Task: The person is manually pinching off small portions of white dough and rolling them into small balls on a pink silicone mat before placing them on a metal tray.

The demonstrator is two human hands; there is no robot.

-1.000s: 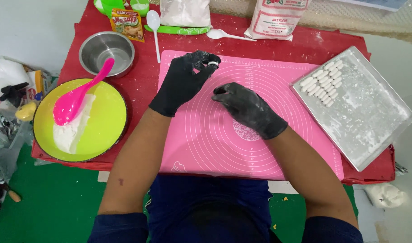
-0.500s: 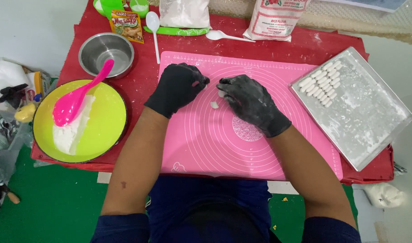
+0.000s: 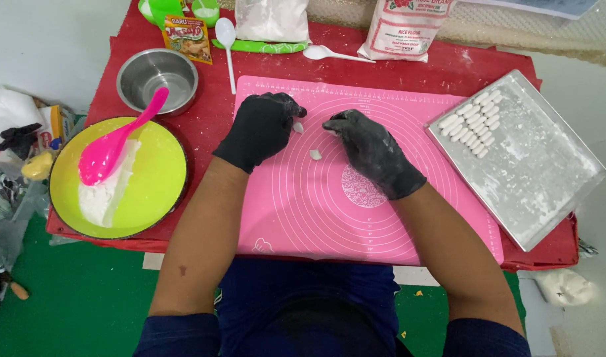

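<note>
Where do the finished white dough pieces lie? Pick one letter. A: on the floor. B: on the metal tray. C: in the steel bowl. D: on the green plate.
B: rows of small white dough pieces lie at the top left corner of the metal tray, right of the pink mat.

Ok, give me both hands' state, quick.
Left hand: closed, pinching a small dough piece.
Right hand: curled, fingertips on the pink mat; holding anything cannot be told.

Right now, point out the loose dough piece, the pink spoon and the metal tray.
dough piece (image 3: pixel 315 155), head view, its middle
pink spoon (image 3: pixel 103 157), head view, its bowl
metal tray (image 3: pixel 548 178), head view, bare floured floor
</note>
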